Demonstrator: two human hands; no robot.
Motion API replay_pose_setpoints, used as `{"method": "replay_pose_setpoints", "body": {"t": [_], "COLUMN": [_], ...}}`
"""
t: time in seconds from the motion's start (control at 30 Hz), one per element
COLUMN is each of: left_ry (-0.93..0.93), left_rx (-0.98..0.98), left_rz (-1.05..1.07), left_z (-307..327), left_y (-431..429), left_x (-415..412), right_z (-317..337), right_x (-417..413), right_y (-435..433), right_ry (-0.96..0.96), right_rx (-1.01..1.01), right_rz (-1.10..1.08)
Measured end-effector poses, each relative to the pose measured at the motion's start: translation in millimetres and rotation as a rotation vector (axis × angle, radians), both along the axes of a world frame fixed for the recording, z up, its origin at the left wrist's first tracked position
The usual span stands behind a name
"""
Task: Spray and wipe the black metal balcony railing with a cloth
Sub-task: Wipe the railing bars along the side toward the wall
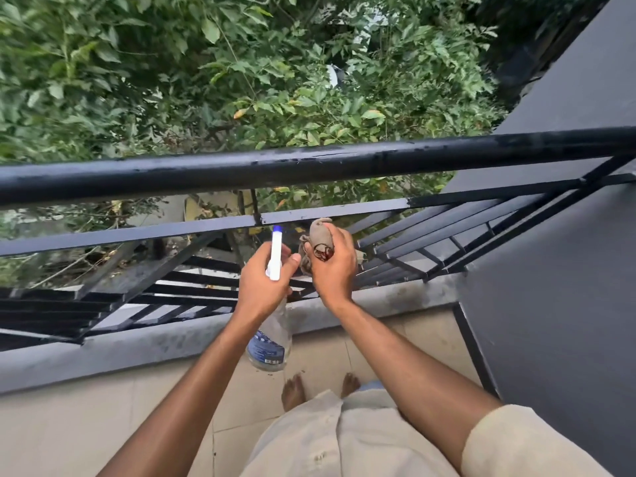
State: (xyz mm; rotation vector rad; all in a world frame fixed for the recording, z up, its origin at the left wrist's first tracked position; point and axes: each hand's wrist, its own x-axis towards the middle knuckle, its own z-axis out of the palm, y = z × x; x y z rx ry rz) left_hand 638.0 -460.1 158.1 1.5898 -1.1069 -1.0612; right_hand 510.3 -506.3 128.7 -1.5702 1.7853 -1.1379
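Head view: looking down over a balcony edge.
Railing (309, 163): black metal, with a fat round top bar running from 9 o'clock to 3 o'clock across the middle; small wet-looking spots and streaks on top.
Flat bar (206, 225): black, just under the top bar, with thin slanted bars below it.
Left hand (265, 273): a little below the middle, toward 6 o'clock; fingers wrapped tight round the neck of the spray bottle.
Spray bottle (270, 342): clear with a blue label; white top with a blue tip pointing to 12 o'clock at the flat bar; body hanging down under the hand toward 6 o'clock.
Right hand (335, 266): just beside the left hand, at its 3 o'clock; fingers curled round the bunched cloth.
Cloth (320, 232): brownish grey, poking out of the fist toward 12 o'clock, close under the flat bar; touching it or not, cannot tell.
Wall (550, 270): dark grey, at 3 o'clock.
Leaves (206, 80): green and thick, at 12 o'clock, past the railing.
Curb (137, 342): grey, under the railing.
Floor (103, 425): pale tiles at 7 o'clock.
Feet (292, 390): bare, on the tiles at 6 o'clock, below the bottle.
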Motion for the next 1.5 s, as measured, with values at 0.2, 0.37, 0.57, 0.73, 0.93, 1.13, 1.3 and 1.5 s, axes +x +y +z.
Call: {"method": "replay_pose_setpoints", "body": {"t": [0.2,0.37,0.57,0.73,0.93,1.13,1.3,1.5], "left_ry": [0.031,0.028,-0.008,-0.018,-0.05,-0.106,-0.082,-0.096], "left_rx": [0.009,-0.005,-0.074,-0.078,-0.122,-0.102,-0.118,-0.092], "left_rz": [0.072,0.195,0.293,0.197,0.058,-0.086,-0.154,-0.211], "left_z": [11.1,20.4,15.4,19.4,26.3,4.4,5.0,3.4], "left_y": [7.8,17.2,22.1,11.5,4.7,7.0,4.8,-2.6], "left_x": [-6.6,-14.1,-9.9,-6.1,17.8,39.3,48.8,54.4], "right_z": [-4.4,0.2,-1.9,-10.1,1.7,-15.1,-21.7,-18.8], "right_x": [-27.5,3.6,4.1,-19.4,21.2,2.1,1.1,-14.9], "right_y": [-11.9,-15.5,-18.5,-15.9,-13.6,-14.9,-5.5,-13.5], "right_ry": [0.199,-0.019,-0.11,0.41,-0.099,0.15,0.189,-0.215], "right_rx": [0.079,0.198,0.192,0.102,0.204,0.118,0.024,0.103], "right_rz": [0.085,0.073,0.232,0.264,0.014,0.086,-0.085,-0.405]}}
